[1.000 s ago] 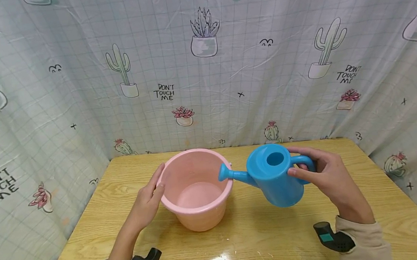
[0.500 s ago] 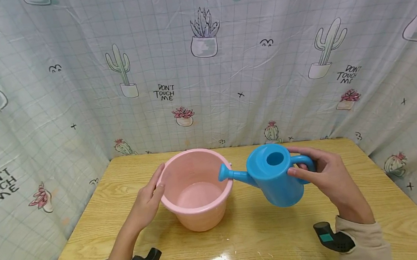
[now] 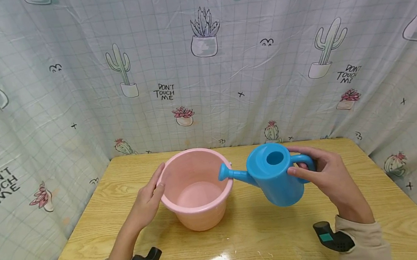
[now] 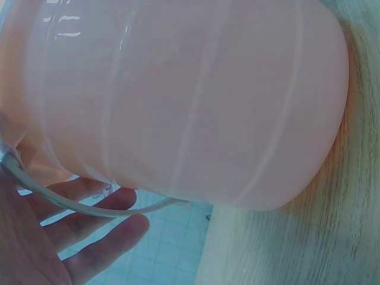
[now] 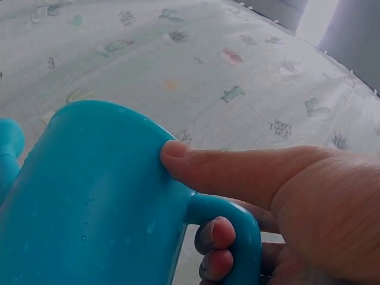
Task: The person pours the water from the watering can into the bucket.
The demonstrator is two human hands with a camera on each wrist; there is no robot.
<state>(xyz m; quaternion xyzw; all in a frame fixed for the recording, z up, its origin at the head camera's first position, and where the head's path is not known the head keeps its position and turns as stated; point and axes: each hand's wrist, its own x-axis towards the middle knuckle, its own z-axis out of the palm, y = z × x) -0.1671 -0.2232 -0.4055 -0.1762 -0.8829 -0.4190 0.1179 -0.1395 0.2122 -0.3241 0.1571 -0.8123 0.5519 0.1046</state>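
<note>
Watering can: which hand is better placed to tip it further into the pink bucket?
Right. The right hand grips the handle of the watering can, thumb on its body, with the spout at the rim of the pink bucket. The left hand lies open against the bucket's side, likely steadying it.

The watering can (image 3: 279, 177) gripped in the right hand (image 3: 327, 175) is a plain bright blue all over, body, spout and handle alike, with small clear drops on it in the right wrist view. The bucket (image 3: 195, 190) against the left hand's (image 3: 145, 203) fingers is pale pink inside and out, with a thin whitish wire handle (image 4: 89, 205). Under both hands the table (image 3: 249, 235) is light yellow wood grain with a glossy sheen. Beyond the hands hangs a curtain (image 3: 202, 63), white with a faint grey grid, printed with green cacti, white pots, pink succulents and black lettering. Both sleeves (image 3: 364, 240) are beige.
</note>
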